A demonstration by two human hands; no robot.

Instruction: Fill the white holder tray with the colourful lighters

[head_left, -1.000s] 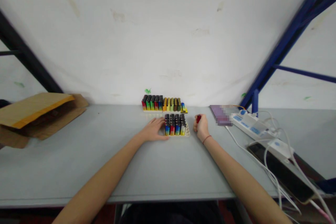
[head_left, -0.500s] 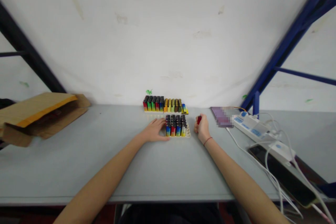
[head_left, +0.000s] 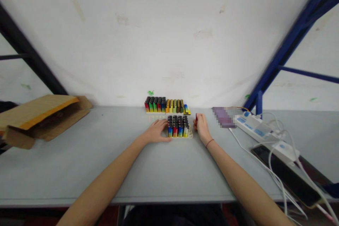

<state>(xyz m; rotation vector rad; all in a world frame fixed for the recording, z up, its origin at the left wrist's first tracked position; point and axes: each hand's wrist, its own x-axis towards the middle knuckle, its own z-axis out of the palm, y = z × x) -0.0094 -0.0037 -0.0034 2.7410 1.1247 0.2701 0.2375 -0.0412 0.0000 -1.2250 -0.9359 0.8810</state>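
Observation:
A white tray [head_left: 190, 134] holds upright lighters [head_left: 178, 126] with black tops, in blue, red and yellow; its right-hand column shows bare slots. My left hand [head_left: 156, 131] rests against the tray's left side, thumb and fingers apart. To the right of the tray, my right hand [head_left: 202, 128] is closed on a red lighter [head_left: 196, 117], which stands about upright. Behind, near the wall, are a block of multicoloured lighters [head_left: 155, 105], a block of yellow, green and brown lighters [head_left: 174, 106], and a blue and yellow lighter [head_left: 186, 108] beside them.
An open brown paper package [head_left: 50, 114] lies at the left. On the right are a purple, partly pixelated object [head_left: 224, 117], a white power strip [head_left: 254, 129] with white cables, and a dark phone [head_left: 286, 174]. A white wall stands behind the grey table [head_left: 172, 173].
My right hand has shifted slightly left, towards the tray, and turned, bringing the red lighter more upright. My left hand keeps its place at the tray.

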